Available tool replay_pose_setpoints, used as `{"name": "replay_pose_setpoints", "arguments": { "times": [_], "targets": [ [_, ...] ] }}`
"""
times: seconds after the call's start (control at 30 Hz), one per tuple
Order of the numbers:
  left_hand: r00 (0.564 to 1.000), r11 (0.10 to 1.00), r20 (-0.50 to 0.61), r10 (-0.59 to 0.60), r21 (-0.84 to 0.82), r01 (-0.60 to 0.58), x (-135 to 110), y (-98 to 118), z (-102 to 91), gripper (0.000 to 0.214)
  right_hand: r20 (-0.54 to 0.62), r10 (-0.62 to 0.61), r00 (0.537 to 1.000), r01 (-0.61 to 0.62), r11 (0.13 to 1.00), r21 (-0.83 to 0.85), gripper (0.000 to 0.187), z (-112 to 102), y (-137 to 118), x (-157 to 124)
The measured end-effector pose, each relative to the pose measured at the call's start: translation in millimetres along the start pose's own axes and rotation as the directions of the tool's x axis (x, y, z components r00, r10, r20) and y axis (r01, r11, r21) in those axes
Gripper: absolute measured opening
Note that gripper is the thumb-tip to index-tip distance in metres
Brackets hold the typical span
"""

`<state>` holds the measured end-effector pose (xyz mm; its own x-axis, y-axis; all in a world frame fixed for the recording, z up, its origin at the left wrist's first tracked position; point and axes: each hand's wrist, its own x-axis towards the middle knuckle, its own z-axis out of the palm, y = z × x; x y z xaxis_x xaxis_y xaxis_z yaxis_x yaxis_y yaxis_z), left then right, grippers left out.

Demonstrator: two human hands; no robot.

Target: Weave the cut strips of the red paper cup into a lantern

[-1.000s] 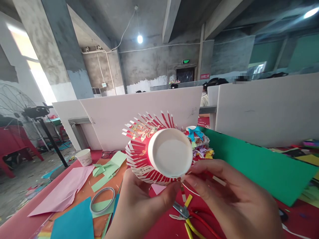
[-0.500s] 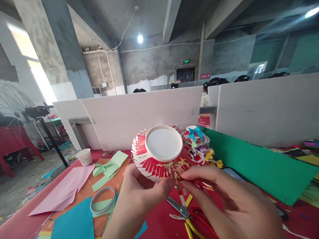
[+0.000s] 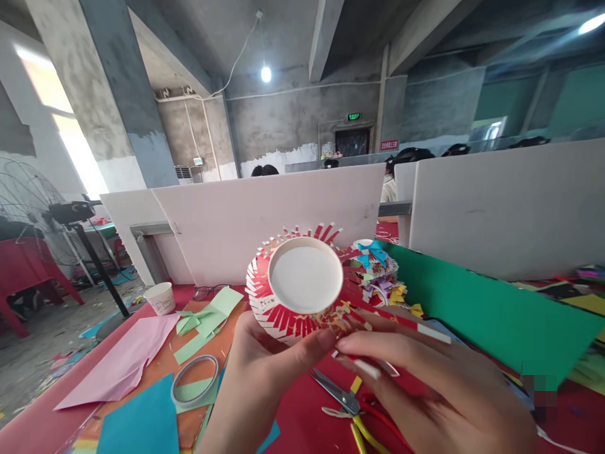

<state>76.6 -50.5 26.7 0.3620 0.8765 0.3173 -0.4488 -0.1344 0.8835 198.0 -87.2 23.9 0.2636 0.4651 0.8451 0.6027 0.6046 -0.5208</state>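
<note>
My left hand (image 3: 269,378) grips a paper cup (image 3: 305,279) cut into red and white strips, its round white base facing me. The strips fan outward around the base, several of them folded over at the left and bottom. At the cup's lower right edge my right hand (image 3: 435,378) has its fingers closed on a strip; the fingertips partly hide it. A loose strip with a white end crosses over the back of that hand. Below lie scissors (image 3: 348,401) with red and yellow handles, partly covered by the right hand.
Behind the cup stands another paper craft (image 3: 378,268) with a blue bow. To the left are a tape roll (image 3: 195,382), blue paper (image 3: 139,419), pink paper (image 3: 120,362), glasses (image 3: 211,291) and a white cup (image 3: 161,298). Green board (image 3: 482,299) leans right; white partitions (image 3: 265,221) stand behind.
The cup has turned slightly in my hands, and unfolded strips now stick up at its top right. My right hand has shifted a little, with strips now lying over its fingers.
</note>
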Motion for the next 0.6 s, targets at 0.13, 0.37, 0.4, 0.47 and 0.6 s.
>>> {"name": "replay_pose_setpoints", "arguments": {
  "times": [0.13,0.37,0.4,0.47,0.6],
  "targets": [
    [0.998,0.994,-0.037,0.059,0.089,-0.055,1,-1,-3.6,0.010,0.005,0.056,0.998,-0.056,0.996,0.074,0.002,-4,7,-5],
    [0.978,0.974,-0.133,0.164,0.182,-0.138,-4,-6,-0.3,0.022,0.082,0.203,0.976,-0.218,0.935,0.280,0.019,-7,12,-12],
    [0.974,0.968,-0.128,0.188,0.191,-0.161,-4,-6,0.5,0.024,0.080,0.226,0.971,-0.240,0.924,0.297,0.019,-6,13,-12],
    [0.964,0.949,-0.117,0.239,0.239,-0.207,-4,-6,1.0,0.025,0.080,0.250,0.965,-0.263,0.909,0.323,0.018,-3,14,-12],
    [0.948,0.921,-0.106,0.299,0.292,-0.258,-1,-5,-2.9,0.022,0.074,0.248,0.966,-0.258,0.897,0.359,0.018,1,14,-11]
  ]
}}
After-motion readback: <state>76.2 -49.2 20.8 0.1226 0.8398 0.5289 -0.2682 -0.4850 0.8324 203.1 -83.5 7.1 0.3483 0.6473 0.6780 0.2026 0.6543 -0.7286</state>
